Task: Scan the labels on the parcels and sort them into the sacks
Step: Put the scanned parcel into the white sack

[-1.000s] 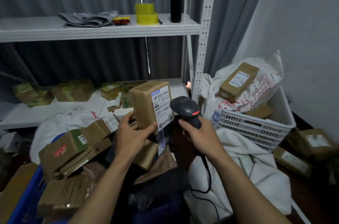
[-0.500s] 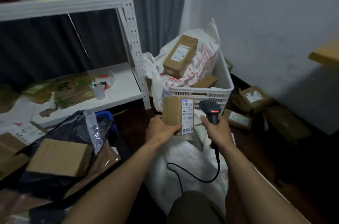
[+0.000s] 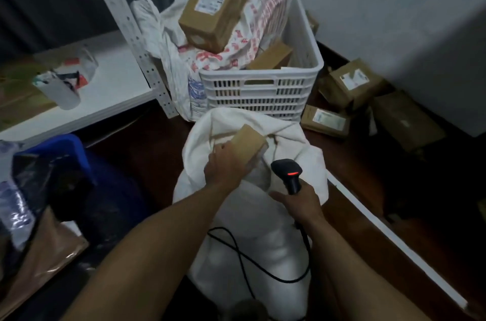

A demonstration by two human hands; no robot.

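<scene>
My left hand [image 3: 224, 163] grips a small brown cardboard parcel [image 3: 248, 140] and holds it at the mouth of a plain white sack [image 3: 252, 236] on the floor in front of me. My right hand [image 3: 299, 198] grips the handle of a black barcode scanner [image 3: 288, 172], whose red light is on; its black cable trails over the sack. A second white sack [image 3: 231, 57] with red print sits partly in a white plastic crate [image 3: 263, 89], with a long brown parcel [image 3: 215, 0] lying on top.
Several brown parcels [image 3: 349, 84] lie on the dark floor by the right wall. A white shelf upright [image 3: 134, 36] and low shelf [image 3: 115, 84] stand at the left. A blue bin [image 3: 65, 147] with black bags and parcels is at the near left.
My view turned right and down from the bin to the sacks. My left hand carried the scanned parcel down into the white sack's mouth; the scanner dropped lower beside it.
</scene>
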